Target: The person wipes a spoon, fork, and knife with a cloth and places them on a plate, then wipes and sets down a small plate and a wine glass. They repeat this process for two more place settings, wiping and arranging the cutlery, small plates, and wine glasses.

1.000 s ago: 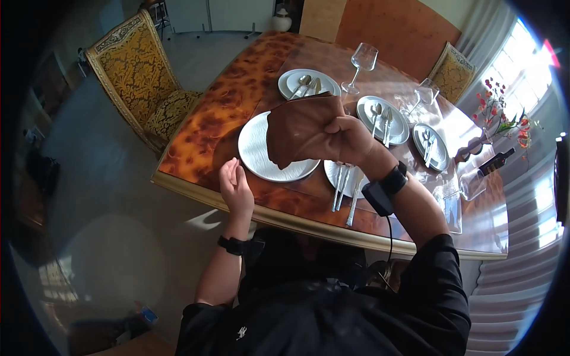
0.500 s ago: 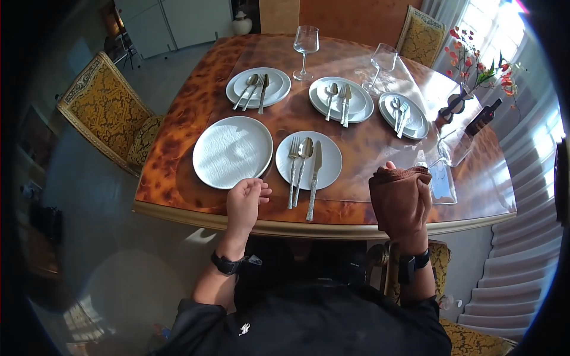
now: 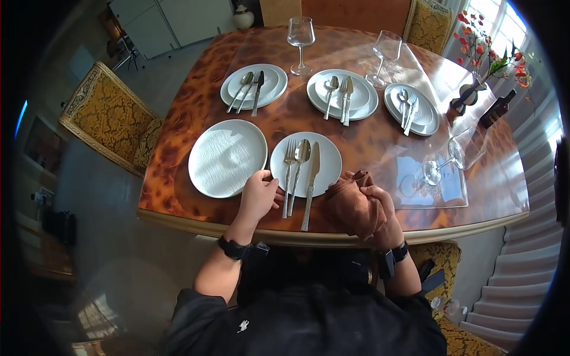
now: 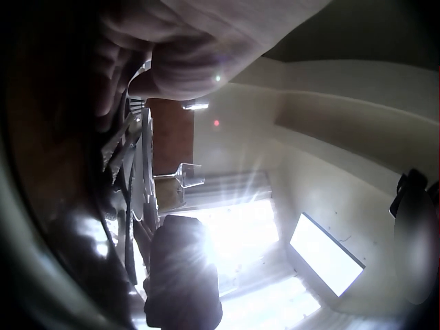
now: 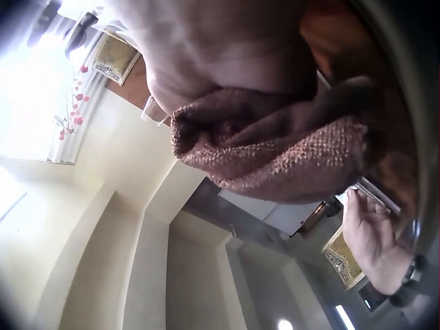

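Observation:
My right hand grips a bunched brown cloth beside the right rim of a small white plate. A fork, a spoon and a knife lie side by side on that plate, handles over its near edge. At the left rim, my left hand has its thumb by the edge and its fingers lower, around the rim. In the right wrist view the coarse-woven cloth hides most of the right fingers, with the left hand opposite.
A larger textured white plate lies just left. Farther back are stacked plates with cutlery on them. Stemmed wine glasses stand behind and at the right. A dark bottle and a flower vase occupy the right side.
My right hand swung the cloth from over the plates to the right, then down and left to the small plate. My left hand moved right, from the large plate to the small plate's rim.

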Demonstrator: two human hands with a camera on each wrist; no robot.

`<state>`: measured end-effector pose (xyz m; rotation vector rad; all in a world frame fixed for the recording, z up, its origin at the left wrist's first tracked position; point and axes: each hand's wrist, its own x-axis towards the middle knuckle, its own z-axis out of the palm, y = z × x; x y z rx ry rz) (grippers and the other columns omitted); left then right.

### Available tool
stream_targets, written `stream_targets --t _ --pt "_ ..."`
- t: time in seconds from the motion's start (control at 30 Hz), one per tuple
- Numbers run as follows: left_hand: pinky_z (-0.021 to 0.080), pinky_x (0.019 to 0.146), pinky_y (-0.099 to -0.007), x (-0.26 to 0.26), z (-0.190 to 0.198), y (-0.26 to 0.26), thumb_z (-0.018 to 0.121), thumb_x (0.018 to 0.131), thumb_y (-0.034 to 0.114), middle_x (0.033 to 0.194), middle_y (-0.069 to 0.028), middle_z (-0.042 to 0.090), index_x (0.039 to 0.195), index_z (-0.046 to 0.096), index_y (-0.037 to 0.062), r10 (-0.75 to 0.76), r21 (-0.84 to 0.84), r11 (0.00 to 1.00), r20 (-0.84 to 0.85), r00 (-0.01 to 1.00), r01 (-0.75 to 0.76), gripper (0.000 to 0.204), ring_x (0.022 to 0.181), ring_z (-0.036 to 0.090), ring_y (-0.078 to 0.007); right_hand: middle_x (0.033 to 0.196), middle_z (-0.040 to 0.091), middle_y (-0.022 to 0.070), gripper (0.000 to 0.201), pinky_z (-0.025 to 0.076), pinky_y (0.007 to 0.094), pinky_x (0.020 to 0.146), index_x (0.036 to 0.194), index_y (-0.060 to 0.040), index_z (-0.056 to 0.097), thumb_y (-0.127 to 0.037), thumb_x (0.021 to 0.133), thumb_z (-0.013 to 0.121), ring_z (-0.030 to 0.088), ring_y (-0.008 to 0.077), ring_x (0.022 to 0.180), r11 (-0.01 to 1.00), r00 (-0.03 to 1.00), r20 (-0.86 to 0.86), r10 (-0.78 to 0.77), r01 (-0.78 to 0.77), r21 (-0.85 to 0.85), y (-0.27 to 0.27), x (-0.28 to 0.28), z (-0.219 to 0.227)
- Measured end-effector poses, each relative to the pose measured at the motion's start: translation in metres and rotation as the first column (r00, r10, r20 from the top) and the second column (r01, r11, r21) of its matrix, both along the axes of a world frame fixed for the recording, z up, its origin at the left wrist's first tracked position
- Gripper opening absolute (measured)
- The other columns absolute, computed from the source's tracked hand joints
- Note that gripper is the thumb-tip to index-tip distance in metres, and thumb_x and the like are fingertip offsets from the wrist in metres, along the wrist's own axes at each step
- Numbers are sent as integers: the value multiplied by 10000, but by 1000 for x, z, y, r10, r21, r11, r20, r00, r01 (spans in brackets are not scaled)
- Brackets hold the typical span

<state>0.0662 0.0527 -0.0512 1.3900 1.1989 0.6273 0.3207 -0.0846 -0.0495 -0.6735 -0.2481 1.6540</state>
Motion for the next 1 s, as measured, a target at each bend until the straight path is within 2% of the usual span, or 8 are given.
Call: stream_targets --t 0.07,0.17,0.3,0.43,0.57,0.67,0.8,1.0 --pt "532 454 -263 1 -2 1 512 957 73 786 -145 683 1048 538 -90 -3 -22 1000 2 1000 3 188 643 702 -196 1236 564 227 492 515 417 946 1331 16 436 -115 860 490 613 328 1069 1000 997 -70 30 -29 5 11 5 -13" --pt "535 461 -271 2 -3 4 527 947 69 777 -151 680 1018 527 -85 2 -22 1000 3 1000 -2 169 627 694 -195 1226 566 240 507 530 419 925 1332 28 425 -115 851 492 621 335 1054 995 990 -101 100 -99 16 15 11 -17" --pt "546 478 -283 2 -11 7 537 936 55 771 -160 673 992 500 -77 -10 -9 1000 17 1000 11 148 600 679 -194 1243 556 248 535 507 427 964 1340 48 408 -111 836 492 602 345 1092 993 992 -46 116 -115 22 15 10 -2" --pt "554 489 -290 1 -12 7 534 930 32 756 -167 664 1002 483 -81 -9 -36 999 107 994 13 144 595 675 -198 1267 543 254 559 478 430 1008 1344 67 398 -101 818 493 579 350 1138 996 996 -4 86 -86 25 13 5 8" --pt "556 492 -293 -6 -1 10 533 927 21 749 -174 660 1015 474 -84 -20 -68 997 174 985 33 149 595 673 -201 1299 522 258 593 456 435 1033 1361 77 383 -80 798 484 562 356 1172 998 1000 4 20 -20 64 10 -2 13" --pt "555 493 -292 -10 8 11 533 927 21 750 -177 660 1023 470 -84 -33 -65 997 189 981 46 156 596 672 -199 1332 498 265 627 446 436 1046 1375 92 361 -62 779 478 550 362 1192 995 999 -12 35 -33 89 9 -7 28" --pt "558 508 -295 -27 26 12 536 926 24 756 -177 662 1044 468 -82 -28 -49 998 215 976 40 172 601 670 -196 1351 486 270 654 434 442 1058 1383 106 343 -49 762 475 541 370 1206 998 999 26 29 -30 47 10 -18 52" --pt "546 523 -287 -83 40 28 551 915 25 757 -162 659 1067 469 -87 70 -8 998 209 975 -70 206 607 653 -177 1318 517 251 593 432 443 1054 1366 75 380 -32 787 453 554 364 1186 977 983 -39 177 -171 131 46 -62 65"
